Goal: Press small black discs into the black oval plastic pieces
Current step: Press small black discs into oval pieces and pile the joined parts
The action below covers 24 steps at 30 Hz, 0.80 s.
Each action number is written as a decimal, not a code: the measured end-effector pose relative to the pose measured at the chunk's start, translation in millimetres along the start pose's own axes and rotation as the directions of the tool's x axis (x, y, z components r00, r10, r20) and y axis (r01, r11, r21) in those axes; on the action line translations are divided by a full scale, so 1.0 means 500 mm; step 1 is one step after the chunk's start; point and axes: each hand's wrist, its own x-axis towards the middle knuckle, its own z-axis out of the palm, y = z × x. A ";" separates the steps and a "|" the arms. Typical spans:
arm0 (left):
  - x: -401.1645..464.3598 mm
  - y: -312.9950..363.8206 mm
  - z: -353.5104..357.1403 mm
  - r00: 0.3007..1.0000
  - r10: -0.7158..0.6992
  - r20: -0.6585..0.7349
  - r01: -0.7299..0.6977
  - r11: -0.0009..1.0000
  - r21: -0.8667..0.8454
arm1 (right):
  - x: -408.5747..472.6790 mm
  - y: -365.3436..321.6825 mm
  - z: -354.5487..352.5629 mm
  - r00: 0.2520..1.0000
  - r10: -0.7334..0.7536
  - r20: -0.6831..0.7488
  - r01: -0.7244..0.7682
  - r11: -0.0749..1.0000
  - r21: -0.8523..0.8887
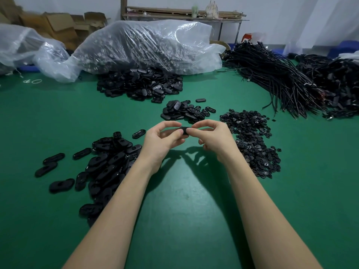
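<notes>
My left hand [162, 141] and my right hand [213, 137] meet above the green table, both pinching one black oval plastic piece [185, 130] between thumbs and fingertips. Any disc on it is hidden by my fingers. A heap of small black discs [250, 140] lies just right of my right hand. A small pile of oval pieces [184, 112] sits just beyond my hands. Another pile of oval pieces [108, 164] lies left of my left forearm.
A bigger heap of oval pieces [139, 86] spills from a clear plastic bag [147, 45] at the back. Bundles of black cables [281, 78] cover the back right. Cardboard boxes [58, 24] and a wooden shelf [182, 14] stand behind the green table [184, 200].
</notes>
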 end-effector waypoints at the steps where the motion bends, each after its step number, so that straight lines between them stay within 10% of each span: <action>1: 0.001 0.001 -0.001 1.000 -0.007 0.001 0.007 1.000 -0.004 | -0.001 0.001 -0.002 1.000 0.007 0.023 -0.007 1.000 0.018; 24: -0.001 -0.001 -0.014 1.000 0.019 0.019 -0.024 0.949 0.314 | -0.012 0.003 0.006 0.982 -0.111 0.152 0.125 0.989 -0.081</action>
